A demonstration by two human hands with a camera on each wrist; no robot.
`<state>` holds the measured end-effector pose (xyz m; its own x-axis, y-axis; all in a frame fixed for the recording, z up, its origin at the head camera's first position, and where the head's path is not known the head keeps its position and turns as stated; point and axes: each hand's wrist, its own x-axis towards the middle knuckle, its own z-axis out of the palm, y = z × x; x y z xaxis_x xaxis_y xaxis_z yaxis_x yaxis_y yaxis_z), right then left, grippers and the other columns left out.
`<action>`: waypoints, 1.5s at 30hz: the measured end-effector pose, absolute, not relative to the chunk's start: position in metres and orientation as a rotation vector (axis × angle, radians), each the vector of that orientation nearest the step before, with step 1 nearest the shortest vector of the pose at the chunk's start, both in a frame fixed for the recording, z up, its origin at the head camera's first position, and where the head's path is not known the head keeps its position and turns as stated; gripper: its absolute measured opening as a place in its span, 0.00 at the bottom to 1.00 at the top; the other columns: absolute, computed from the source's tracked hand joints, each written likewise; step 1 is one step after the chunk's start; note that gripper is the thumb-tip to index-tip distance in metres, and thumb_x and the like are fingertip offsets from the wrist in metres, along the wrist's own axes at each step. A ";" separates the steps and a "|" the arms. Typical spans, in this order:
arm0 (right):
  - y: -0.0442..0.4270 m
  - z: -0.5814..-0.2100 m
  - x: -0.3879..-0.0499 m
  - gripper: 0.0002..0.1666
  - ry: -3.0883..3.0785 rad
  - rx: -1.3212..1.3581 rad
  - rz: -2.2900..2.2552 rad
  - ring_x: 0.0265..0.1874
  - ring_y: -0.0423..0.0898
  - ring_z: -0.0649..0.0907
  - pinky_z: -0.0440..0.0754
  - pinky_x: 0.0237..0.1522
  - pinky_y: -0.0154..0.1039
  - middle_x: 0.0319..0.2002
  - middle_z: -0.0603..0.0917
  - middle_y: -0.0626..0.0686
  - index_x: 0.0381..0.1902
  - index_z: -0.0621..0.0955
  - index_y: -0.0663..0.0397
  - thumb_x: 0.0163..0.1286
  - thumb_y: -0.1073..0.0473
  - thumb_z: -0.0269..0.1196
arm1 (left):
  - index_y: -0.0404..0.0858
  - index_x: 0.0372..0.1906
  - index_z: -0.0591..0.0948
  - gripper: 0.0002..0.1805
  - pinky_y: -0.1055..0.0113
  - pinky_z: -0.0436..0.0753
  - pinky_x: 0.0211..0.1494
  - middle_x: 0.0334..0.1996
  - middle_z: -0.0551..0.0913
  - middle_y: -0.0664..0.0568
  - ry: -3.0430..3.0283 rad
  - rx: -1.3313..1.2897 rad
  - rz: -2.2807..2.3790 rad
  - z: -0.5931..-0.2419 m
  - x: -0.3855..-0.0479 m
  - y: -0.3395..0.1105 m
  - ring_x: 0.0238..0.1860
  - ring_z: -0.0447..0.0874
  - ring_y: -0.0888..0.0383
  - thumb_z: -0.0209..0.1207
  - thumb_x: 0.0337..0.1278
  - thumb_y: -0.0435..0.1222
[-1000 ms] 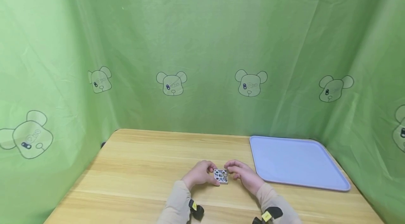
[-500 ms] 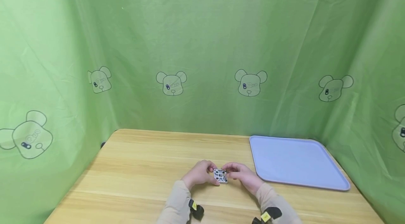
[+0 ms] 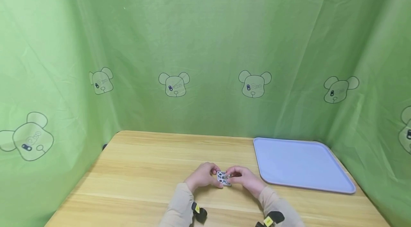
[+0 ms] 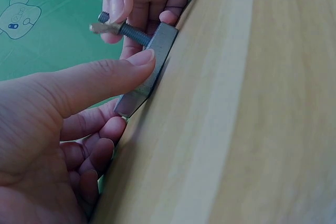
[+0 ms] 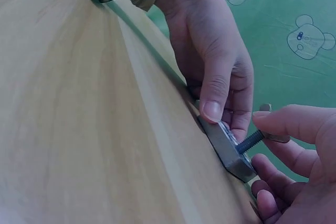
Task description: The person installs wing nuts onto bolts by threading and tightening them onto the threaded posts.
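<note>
A small square metal block [image 3: 219, 180] with several round holes in its top lies on the wooden table [image 3: 144, 184]. My left hand [image 3: 203, 175] grips it by the left side; in the left wrist view its thumb presses the block's edge. A wing bolt [image 5: 251, 142] with a dark threaded shank stands out of the block's upper face near the right side. My right hand [image 3: 248, 179] pinches the bolt's winged head between thumb and fingers. How deep the shank sits is hidden.
A light blue tray [image 3: 298, 163] lies on the table's right side, close beside my right hand. A green curtain [image 3: 212, 113] with bear-head prints surrounds the table at the back and both sides. Black wrist cameras are strapped to both sleeves.
My right hand's fingers have closed in from beside the block onto the wing bolt and shifted slightly as they grip it. The left hand and the block have kept their place.
</note>
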<state>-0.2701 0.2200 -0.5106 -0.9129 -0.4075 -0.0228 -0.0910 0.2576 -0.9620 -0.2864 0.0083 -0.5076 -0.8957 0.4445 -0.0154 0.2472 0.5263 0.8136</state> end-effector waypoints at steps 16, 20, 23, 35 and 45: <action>0.228 -0.509 -0.272 0.25 2.206 -0.393 -1.734 0.44 0.41 0.75 0.70 0.45 0.37 0.47 0.79 0.50 0.55 0.72 0.69 0.66 0.56 0.60 | 0.38 0.42 0.82 0.27 0.68 0.71 0.43 0.34 0.77 0.55 2.550 0.589 1.312 -0.507 -0.285 0.009 0.36 0.71 0.60 0.78 0.28 0.35; 0.230 -0.509 -0.273 0.24 2.153 -0.364 -1.795 0.45 0.41 0.74 0.71 0.44 0.35 0.49 0.78 0.51 0.56 0.72 0.71 0.69 0.57 0.56 | 0.38 0.42 0.81 0.26 0.68 0.71 0.44 0.34 0.76 0.55 2.551 0.587 1.306 -0.506 -0.285 0.009 0.37 0.71 0.60 0.78 0.29 0.35; 0.230 -0.509 -0.273 0.23 2.154 -0.379 -1.805 0.46 0.41 0.74 0.71 0.44 0.35 0.52 0.77 0.58 0.55 0.71 0.72 0.68 0.60 0.55 | 0.38 0.42 0.81 0.26 0.68 0.71 0.44 0.34 0.76 0.55 2.549 0.589 1.310 -0.506 -0.284 0.009 0.37 0.71 0.60 0.78 0.29 0.35; 0.230 -0.511 -0.273 0.26 2.157 -0.484 -1.732 0.48 0.43 0.76 0.67 0.51 0.39 0.52 0.79 0.62 0.57 0.71 0.74 0.64 0.64 0.59 | 0.38 0.41 0.81 0.25 0.69 0.70 0.42 0.34 0.76 0.55 2.531 0.591 1.325 -0.506 -0.285 0.009 0.36 0.70 0.60 0.78 0.29 0.34; 0.227 -0.508 -0.271 0.23 2.191 -0.503 -1.685 0.48 0.45 0.75 0.66 0.55 0.41 0.48 0.81 0.60 0.53 0.75 0.73 0.62 0.65 0.63 | 0.38 0.41 0.81 0.25 0.70 0.70 0.42 0.34 0.76 0.55 2.543 0.596 1.313 -0.506 -0.285 0.009 0.36 0.70 0.61 0.78 0.30 0.35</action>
